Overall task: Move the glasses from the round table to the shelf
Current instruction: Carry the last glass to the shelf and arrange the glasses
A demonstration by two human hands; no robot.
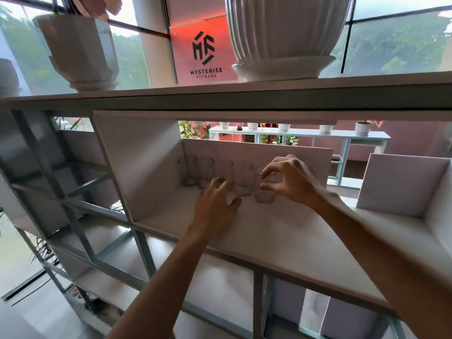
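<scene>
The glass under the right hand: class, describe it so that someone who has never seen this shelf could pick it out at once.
Find the white shelf below the big ribbed white pot. A row of clear glasses stands along its back wall. The glass meant is at the right end of that row, set a little forward, and it alone has the right hand pinching its rim; the left hand is at its neighbour.

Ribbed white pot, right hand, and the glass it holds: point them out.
ribbed white pot (286, 28), head view, on its fluted side.
right hand (291, 182), head view, on its back.
glass (265, 195), head view, near its base.

left hand (215, 204) curled, right hand (291, 179) pinching
</scene>
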